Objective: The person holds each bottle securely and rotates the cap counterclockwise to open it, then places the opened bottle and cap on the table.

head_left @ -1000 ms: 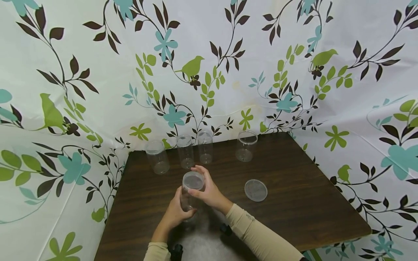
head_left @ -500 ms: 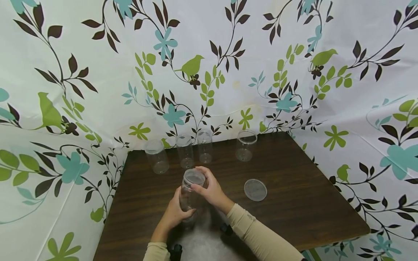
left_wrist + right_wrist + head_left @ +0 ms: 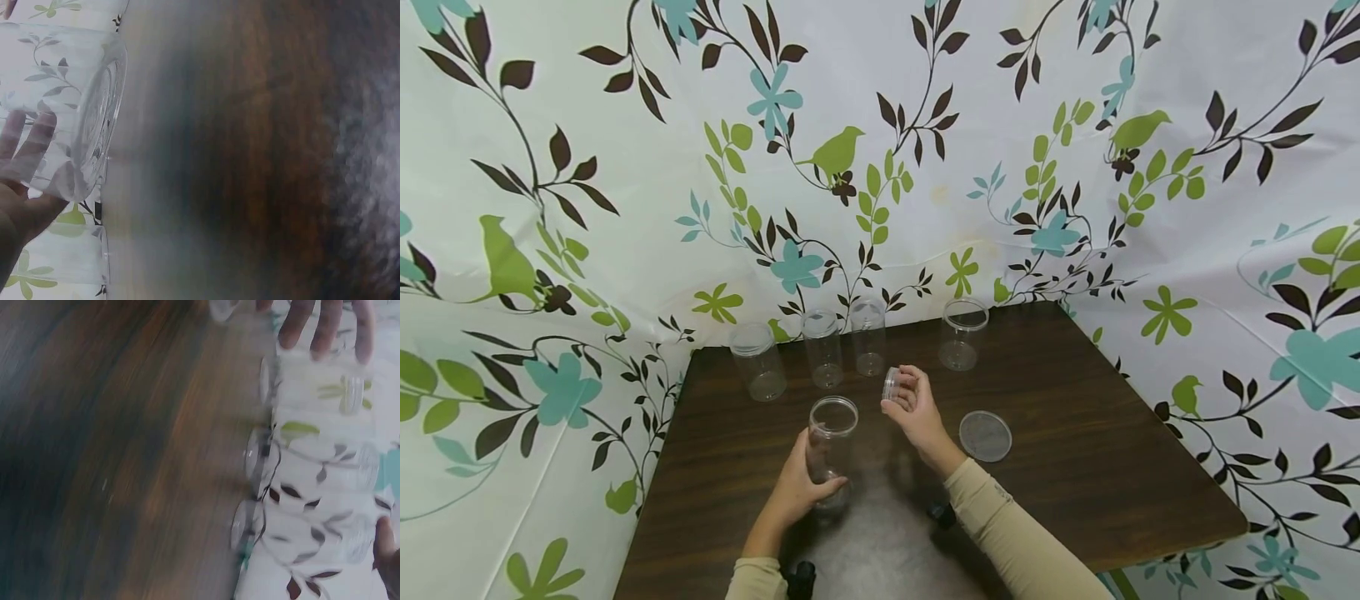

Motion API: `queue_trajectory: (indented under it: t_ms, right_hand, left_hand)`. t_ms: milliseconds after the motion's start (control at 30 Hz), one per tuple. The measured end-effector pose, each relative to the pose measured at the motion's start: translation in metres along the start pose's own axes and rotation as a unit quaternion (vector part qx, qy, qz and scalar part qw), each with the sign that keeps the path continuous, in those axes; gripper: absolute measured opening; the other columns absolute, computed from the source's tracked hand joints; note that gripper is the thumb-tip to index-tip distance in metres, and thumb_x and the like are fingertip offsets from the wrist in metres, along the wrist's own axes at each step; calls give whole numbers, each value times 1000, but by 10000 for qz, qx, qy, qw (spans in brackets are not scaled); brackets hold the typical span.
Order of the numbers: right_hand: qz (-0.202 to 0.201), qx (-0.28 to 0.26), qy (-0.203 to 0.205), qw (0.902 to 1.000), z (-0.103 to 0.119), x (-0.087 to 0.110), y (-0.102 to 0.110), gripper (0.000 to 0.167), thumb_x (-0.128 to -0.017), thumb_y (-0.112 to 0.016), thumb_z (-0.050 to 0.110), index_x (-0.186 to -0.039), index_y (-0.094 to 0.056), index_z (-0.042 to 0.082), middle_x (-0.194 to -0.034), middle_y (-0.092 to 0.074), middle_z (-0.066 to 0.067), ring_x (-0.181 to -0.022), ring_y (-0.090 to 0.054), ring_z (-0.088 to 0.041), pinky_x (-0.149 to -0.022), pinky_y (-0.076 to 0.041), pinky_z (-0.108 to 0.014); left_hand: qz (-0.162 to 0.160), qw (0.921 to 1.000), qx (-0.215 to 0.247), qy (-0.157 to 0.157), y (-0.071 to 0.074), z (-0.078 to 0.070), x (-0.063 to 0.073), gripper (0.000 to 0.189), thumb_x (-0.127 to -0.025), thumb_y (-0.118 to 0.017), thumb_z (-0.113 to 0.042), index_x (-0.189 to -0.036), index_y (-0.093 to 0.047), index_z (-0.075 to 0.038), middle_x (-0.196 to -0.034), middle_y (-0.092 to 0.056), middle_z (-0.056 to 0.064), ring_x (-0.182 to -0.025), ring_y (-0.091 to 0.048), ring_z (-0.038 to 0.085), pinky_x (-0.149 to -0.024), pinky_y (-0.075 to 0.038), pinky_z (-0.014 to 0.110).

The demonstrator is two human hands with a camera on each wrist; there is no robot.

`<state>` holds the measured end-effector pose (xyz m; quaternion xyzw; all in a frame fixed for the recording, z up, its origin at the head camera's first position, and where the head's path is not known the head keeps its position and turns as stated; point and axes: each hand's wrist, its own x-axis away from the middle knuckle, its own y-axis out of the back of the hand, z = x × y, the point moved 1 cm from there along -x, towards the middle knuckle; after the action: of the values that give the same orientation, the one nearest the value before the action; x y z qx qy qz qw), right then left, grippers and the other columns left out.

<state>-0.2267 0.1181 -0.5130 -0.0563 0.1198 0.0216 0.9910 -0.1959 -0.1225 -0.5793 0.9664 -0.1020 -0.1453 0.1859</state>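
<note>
"Right hand [image 3: 917, 412]: what's in it?"

"Curled fingers pinch a small clear lid [image 3: 891, 387]. Left hand [image 3: 797, 482] grips the uncapped jar [image 3: 832, 442], left of that lid."

"Room?"

"4 other jars [image 3: 757, 364] line the table's back edge; wide tabletop [image 3: 1097, 467] runs from the flat lid [image 3: 985, 436] to the right edge."

"Changed?"

"0.5 s ago the small clear lid sat on the jar."

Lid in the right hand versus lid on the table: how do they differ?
The held lid is up off the table, gripped by the right hand; the loose lid lies on the table, untouched. The held lid is turned on edge; the loose lid is flat. The loose lid looks wider than the held lid. Both look see-through.
</note>
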Motion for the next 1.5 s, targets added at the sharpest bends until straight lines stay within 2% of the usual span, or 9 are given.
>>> queue_trajectory:
  t_ms: [233,400,500,700,767,967,1100,1367,1500]
  right_hand:
    - [153,675,-331,9970,-15,-6,28,73,-95,-67,1,-156,-27,12,-140,-36,-25,-131,-49,-42,-97,-51,-37]
    - [-92,2217,-731,9723,-29,-6,47,56,-91,-74,14,-133,-39,4,-131,-52,-24,-114,-54,-38,-91,-49,-47]
    - [-177,3483,-757,9341,-38,-6,57,50,-85,-80,21,-114,-44,4,-115,-57,-18,-103,-51,-34,-85,-45,-48]
    - [623,5707,-354,8180,-51,-1,70,43,-79,-86,32,-85,-49,11,-82,-48,-1,-82,-43,-24,-73,-33,-41]
    - [873,6083,-203,7886,-54,2,72,43,-78,-87,34,-85,-52,11,-80,-49,0,-79,-44,-23,-71,-32,-39]
    - [1124,6561,-40,7463,-60,6,72,62,-73,-92,32,-118,-58,4,-102,-66,-12,-89,-57,-30,-76,-43,-43]
    - [1393,6704,93,7288,-61,7,70,78,-72,-93,30,-135,-56,2,-117,-63,-20,-100,-60,-37,-80,-51,-48]
    - [1551,6378,-127,7543,-57,6,70,77,-69,-95,26,-128,-57,-5,-118,-58,-21,-103,-57,-38,-80,-54,-49]
    - [1541,6398,-121,7529,-58,4,72,80,-66,-97,31,-125,-57,-5,-112,-58,-17,-99,-56,-33,-74,-54,-46]
  left_hand:
    - [-134,9998,-120,53,-2,2,-7,98,-71,-94,-13,-150,-37,-2,-146,-43,25,-132,-46,44,-109,-32,65]
    - [-159,9995,-205,157,-5,5,-15,95,-70,-94,-13,-149,-40,-7,-146,-48,21,-135,-45,43,-108,-33,66]
    - [-220,9984,-459,252,-6,5,-21,95,-69,-95,-16,-147,-42,-12,-142,-55,16,-133,-49,41,-105,-32,69]
    - [-306,9942,-927,448,-9,2,-33,92,-68,-96,-23,-145,-45,-17,-131,-66,12,-123,-58,37,-91,-28,56]
    - [-353,9930,-1016,491,-11,1,-38,91,-68,-96,-25,-143,-46,-18,-126,-68,13,-118,-61,36,-85,-27,50]
    - [-349,9914,-1177,461,-16,0,-57,90,-67,-96,-28,-142,-46,-18,-127,-68,13,-119,-61,36,-83,-25,46]
    - [-312,9907,-1265,406,-18,-3,-70,92,-66,-97,-29,-143,-46,-16,-129,-67,14,-118,-62,36,-82,-25,47]
    - [-199,9912,-1281,264,-24,-14,-104,94,-68,-96,-30,-145,-45,-11,-131,-63,19,-121,-59,39,-91,-28,55]
    - [-138,9952,-955,190,-35,-18,-124,96,-69,-96,-25,-146,-43,-7,-136,-58,22,-126,-55,42,-104,-35,60]
